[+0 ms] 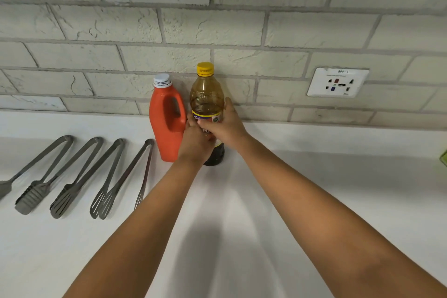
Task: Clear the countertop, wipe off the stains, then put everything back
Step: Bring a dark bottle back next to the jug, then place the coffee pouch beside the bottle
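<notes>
oil bottle point(206, 99): clear, yellow cap, golden oil, upright at the far wall, held by both hands | orange jug point(167, 118): white cap, handle hole, upright, touching the oil bottle's left side | four metal tongs point(72, 176): flat in a row, left side | countertop point(314, 189): white

Clear glossy plastic oil bottle point(205, 94), matt metal tongs point(72, 176), rough brick wall point(217, 26)

- I see a wall point(217, 29) of pale grey brick-pattern tiles, rough-textured, darker grout.
- White socket plate point(337, 82) on the wall, right of the fingers.
- White countertop point(314, 176) below, soft shadows, even light.
</notes>
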